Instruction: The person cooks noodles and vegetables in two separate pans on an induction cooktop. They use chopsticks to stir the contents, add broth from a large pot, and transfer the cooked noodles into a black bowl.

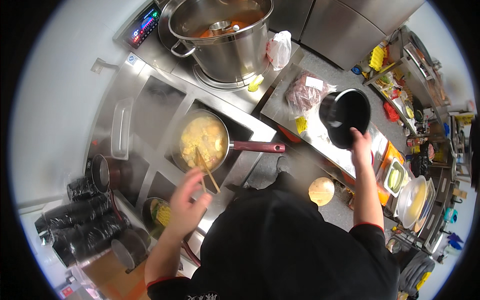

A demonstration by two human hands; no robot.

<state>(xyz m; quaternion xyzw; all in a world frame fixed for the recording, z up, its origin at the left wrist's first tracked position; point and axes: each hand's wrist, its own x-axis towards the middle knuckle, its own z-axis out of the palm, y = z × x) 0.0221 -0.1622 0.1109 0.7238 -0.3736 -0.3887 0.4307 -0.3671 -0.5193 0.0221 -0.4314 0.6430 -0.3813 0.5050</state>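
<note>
My left hand [187, 204] is slightly blurred, with fingers and thumb apart, beside a pair of wooden chopsticks [210, 177]. It does not appear to grip them. The chopsticks lean in a saucepan [228, 150] of noodles and other pieces in pale broth [202, 135]. Its dark red handle [258, 146] points right, and the pan stands on a dark cooktop zone. In my right hand [360, 144] is a black bowl [350, 116], gripped by its near rim and tilted so that its dark inside shows. The bowl is over the steel side table [326, 137].
A large steel stockpot [228, 56] with reddish liquid stands behind the saucepan. Left of my forearm is a second pan with noodles [161, 213]. Bagged meat [307, 92] lies beside the bowl. Wrapped black stacks [86, 213] and a steel tray [122, 127] line the left side.
</note>
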